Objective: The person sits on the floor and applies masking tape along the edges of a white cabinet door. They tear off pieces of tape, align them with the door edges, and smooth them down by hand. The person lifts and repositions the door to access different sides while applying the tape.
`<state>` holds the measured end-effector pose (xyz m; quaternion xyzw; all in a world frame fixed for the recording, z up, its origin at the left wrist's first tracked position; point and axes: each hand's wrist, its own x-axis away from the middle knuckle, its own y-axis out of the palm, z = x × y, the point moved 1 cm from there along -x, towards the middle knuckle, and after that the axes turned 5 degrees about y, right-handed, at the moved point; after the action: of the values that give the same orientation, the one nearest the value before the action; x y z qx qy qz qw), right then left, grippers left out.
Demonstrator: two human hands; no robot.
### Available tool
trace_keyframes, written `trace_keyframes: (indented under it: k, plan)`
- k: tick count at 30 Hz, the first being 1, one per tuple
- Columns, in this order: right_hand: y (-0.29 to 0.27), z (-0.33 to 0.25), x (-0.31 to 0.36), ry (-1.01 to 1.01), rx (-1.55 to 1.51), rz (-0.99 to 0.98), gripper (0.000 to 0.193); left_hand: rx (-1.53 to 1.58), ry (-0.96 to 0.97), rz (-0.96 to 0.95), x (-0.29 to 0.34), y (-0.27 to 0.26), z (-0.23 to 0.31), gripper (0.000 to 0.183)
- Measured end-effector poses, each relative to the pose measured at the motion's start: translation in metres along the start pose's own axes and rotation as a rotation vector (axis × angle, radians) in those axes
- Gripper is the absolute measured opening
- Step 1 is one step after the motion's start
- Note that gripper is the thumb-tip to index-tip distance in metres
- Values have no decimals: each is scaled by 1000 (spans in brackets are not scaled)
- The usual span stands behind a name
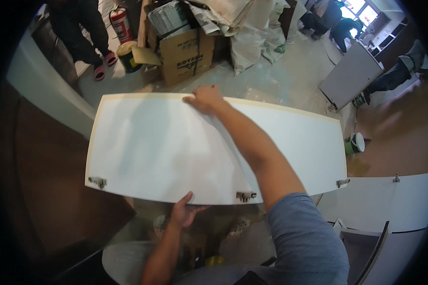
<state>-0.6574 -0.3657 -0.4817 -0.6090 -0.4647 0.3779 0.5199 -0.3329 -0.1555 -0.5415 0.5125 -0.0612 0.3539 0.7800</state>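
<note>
A long white cabinet door (161,142) with cream-coloured edging lies across in front of me, held between my two hands. Metal hinges (246,195) are fixed along its near edge, one at each end and one right of the middle. My left hand (185,213) grips that near edge, thumb on top and fingers underneath, largely hidden. Reaching over the panel, my right hand (206,99) is closed over the far edge, its fingertips out of sight beyond it. My right forearm covers part of the white face.
Beyond the door stand a cardboard box (188,59), white sacks (249,42), a fire extinguisher (121,23) and a yellow-dark can (128,57). A green-white bucket (355,143) is at the right, near white panels (380,202). Other people stand at far left and far right.
</note>
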Motion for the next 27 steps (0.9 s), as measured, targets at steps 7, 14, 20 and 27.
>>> trace_keyframes:
  k: [7, 14, 20, 27]
  plan:
    - [-87, 32, 105, 14, -698, 72, 49, 24, -8, 100, 23, -10, -2, 58]
    - [-153, 32, 360, 197, -1119, 321, 34, -46, 40, 282, 41, -42, 2, 42]
    - [-111, 49, 562, 641, -1035, 395, 22, -722, -226, 2, 57, 24, 37, 22]
    - [-112, 76, 750, 1116, -665, 823, 23, -1299, -174, -197, 46, 25, 31, 18]
